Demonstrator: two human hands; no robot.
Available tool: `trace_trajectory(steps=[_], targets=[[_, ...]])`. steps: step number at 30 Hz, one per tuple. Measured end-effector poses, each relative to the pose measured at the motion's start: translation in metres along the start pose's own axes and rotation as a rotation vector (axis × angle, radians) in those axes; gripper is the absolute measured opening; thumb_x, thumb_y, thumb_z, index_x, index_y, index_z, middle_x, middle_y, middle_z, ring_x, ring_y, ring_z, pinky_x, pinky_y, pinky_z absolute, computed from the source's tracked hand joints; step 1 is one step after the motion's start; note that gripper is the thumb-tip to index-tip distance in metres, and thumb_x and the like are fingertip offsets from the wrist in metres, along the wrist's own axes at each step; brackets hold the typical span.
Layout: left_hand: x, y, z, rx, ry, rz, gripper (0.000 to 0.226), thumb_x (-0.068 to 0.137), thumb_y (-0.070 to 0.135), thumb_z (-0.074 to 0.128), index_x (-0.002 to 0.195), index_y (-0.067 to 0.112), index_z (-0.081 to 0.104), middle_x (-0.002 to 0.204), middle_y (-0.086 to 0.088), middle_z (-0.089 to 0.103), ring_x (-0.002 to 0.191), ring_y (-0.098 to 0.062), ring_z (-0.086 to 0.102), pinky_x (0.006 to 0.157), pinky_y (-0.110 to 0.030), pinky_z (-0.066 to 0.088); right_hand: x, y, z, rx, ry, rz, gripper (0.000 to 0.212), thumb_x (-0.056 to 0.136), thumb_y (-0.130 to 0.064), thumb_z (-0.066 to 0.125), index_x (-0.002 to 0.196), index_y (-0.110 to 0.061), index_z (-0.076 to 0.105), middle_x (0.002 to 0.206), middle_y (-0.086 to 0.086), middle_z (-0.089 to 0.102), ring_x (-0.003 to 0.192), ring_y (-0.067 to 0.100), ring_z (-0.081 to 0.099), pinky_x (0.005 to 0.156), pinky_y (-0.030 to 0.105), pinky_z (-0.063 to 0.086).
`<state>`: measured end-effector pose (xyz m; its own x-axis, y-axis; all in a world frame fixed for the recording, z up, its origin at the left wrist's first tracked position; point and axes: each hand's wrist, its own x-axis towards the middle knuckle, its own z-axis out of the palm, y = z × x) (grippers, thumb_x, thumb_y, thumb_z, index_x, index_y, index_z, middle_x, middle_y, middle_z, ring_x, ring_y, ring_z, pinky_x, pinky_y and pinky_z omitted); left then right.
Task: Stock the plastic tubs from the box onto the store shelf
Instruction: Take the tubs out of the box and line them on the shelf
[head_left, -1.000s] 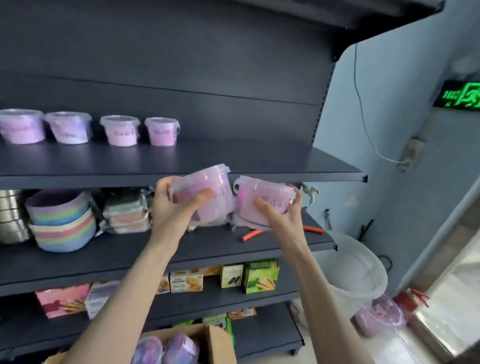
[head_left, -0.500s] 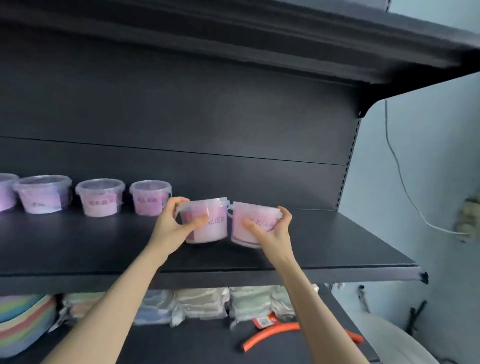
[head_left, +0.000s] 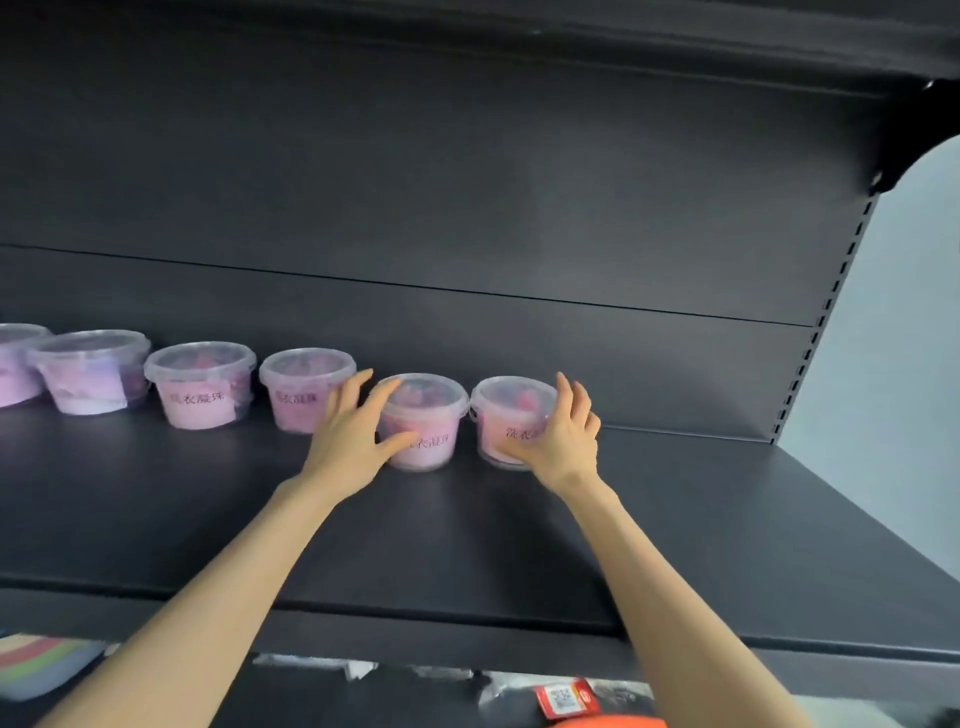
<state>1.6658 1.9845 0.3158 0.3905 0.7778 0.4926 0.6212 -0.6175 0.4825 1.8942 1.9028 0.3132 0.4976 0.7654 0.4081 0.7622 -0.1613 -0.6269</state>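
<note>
We've set left tub (head_left: 434, 415) and right tub (head_left: 511, 415) down; our left hand (head_left: 353, 439) and right hand (head_left: 560, 441) touch them, fingers (head_left: 563, 397) splayed, labels (head_left: 435, 443) half-covered.

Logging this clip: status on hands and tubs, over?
Left hand open on second-last tub. Right hand open on end tub. Both upright on shelf, in row. Nothing in the way.

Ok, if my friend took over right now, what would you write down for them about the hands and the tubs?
Left hand: open, fingers spread against the fifth tub, thumb across its front.
Right hand: open, straight fingers beside the sixth tub, thumb on its front.
Both tubs stand upright on the shelf, right of four other tubs.
Done: six tubs in a row.
Left: let go, then fetch more from the box, which is out of view.
</note>
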Motion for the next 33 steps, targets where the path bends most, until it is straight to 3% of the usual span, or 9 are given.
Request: trace_trajectory(steps=[4, 8, 13, 16, 21, 23, 26, 30, 33], targets=[[0.010, 0.007, 0.010, 0.046, 0.053, 0.177, 0.046, 0.085, 0.019, 0.065, 0.128, 0.022, 0.051, 0.133, 0.003, 0.042, 0.124, -0.021, 0.033, 0.102, -0.035, 0.030, 0.011, 0.003, 0.005, -0.012, -0.012, -0.146, 0.061, 0.073, -0.030, 0.075, 0.126, -0.025, 0.044, 0.134, -0.002, 0.033, 0.122, 0.027, 0.025, 0.080, 0.031, 0.037], [0.018, 0.003, 0.020, 0.111, 0.065, 0.138, 0.050, 0.080, 0.022, 0.068, 0.126, 0.019, 0.047, 0.135, 0.003, 0.041, 0.125, -0.020, 0.034, 0.095, -0.031, 0.032, 0.022, 0.002, 0.011, -0.101, -0.030, -0.128, 0.053, 0.078, -0.034, 0.069, 0.125, -0.028, 0.045, 0.132, -0.006, 0.033, 0.121, 0.022, 0.020, 0.073, 0.032, 0.040], [0.023, 0.000, 0.027, 0.137, 0.128, 0.120, 0.047, 0.077, 0.023, 0.073, 0.116, 0.015, 0.048, 0.130, -0.003, 0.046, 0.123, -0.022, 0.036, 0.088, -0.031, 0.033, 0.025, 0.001, 0.020, -0.113, -0.010, -0.126, 0.052, 0.082, -0.032, 0.065, 0.129, -0.029, 0.043, 0.139, -0.004, 0.029, 0.128, 0.023, 0.015, 0.073, 0.035, 0.046], [0.022, 0.000, 0.028, 0.162, 0.126, 0.128, 0.047, 0.081, 0.022, 0.071, 0.120, 0.012, 0.048, 0.136, -0.005, 0.045, 0.135, -0.022, 0.027, 0.096, -0.036, 0.033, 0.024, 0.001, 0.020, -0.174, 0.002, -0.160, 0.054, 0.083, -0.032, 0.064, 0.132, -0.026, 0.042, 0.142, -0.001, 0.029, 0.128, 0.025, 0.016, 0.072, 0.035, 0.045], [0.012, 0.007, 0.019, 0.259, 0.018, 0.123, 0.053, 0.090, 0.020, 0.057, 0.138, 0.012, 0.037, 0.152, -0.008, 0.025, 0.143, -0.025, 0.013, 0.107, -0.041, 0.028, 0.017, -0.007, 0.008, -0.217, -0.067, -0.163, 0.057, 0.086, -0.029, 0.063, 0.138, -0.022, 0.040, 0.148, 0.001, 0.028, 0.132, 0.030, 0.019, 0.094, 0.038, 0.043], [0.002, 0.013, 0.007, 0.230, 0.021, 0.118, 0.051, 0.090, 0.020, 0.056, 0.138, 0.015, 0.037, 0.149, -0.006, 0.030, 0.133, -0.028, 0.031, 0.097, -0.041, 0.036, 0.007, -0.015, 0.000, -0.206, -0.073, -0.168, 0.054, 0.088, -0.027, 0.060, 0.137, -0.019, 0.041, 0.147, 0.001, 0.032, 0.129, 0.030, 0.025, 0.093, 0.039, 0.042], [-0.023, 0.025, -0.020, 0.173, 0.062, 0.132, 0.035, 0.092, 0.024, 0.053, 0.125, 0.018, 0.048, 0.127, 0.000, 0.052, 0.104, -0.026, 0.054, 0.069, -0.034, 0.043, -0.019, -0.034, -0.012, -0.178, -0.052, -0.177, 0.042, 0.091, -0.026, 0.055, 0.131, -0.013, 0.049, 0.136, 0.005, 0.045, 0.114, 0.031, 0.046, 0.080, 0.036, 0.043], [-0.076, 0.031, -0.066, 0.125, 0.168, 0.187, 0.019, 0.090, 0.024, 0.056, 0.107, 0.016, 0.060, 0.102, 0.002, 0.066, 0.088, -0.025, 0.062, 0.071, -0.044, 0.052, -0.082, -0.073, -0.022, -0.080, -0.002, -0.235, 0.028, 0.091, -0.024, 0.054, 0.117, -0.013, 0.059, 0.119, 0.006, 0.057, 0.096, 0.031, 0.056, 0.071, 0.034, 0.043], [-0.133, 0.021, -0.096, 0.075, 0.197, 0.245, 0.015, 0.088, 0.018, 0.060, 0.101, 0.014, 0.064, 0.091, 0.002, 0.069, 0.079, -0.021, 0.065, 0.068, -0.041, 0.054, -0.142, -0.101, -0.018, -0.052, 0.033, -0.269, 0.022, 0.091, -0.023, 0.055, 0.110, -0.014, 0.062, 0.108, 0.007, 0.063, 0.090, 0.030, 0.058, 0.071, 0.035, 0.045]])
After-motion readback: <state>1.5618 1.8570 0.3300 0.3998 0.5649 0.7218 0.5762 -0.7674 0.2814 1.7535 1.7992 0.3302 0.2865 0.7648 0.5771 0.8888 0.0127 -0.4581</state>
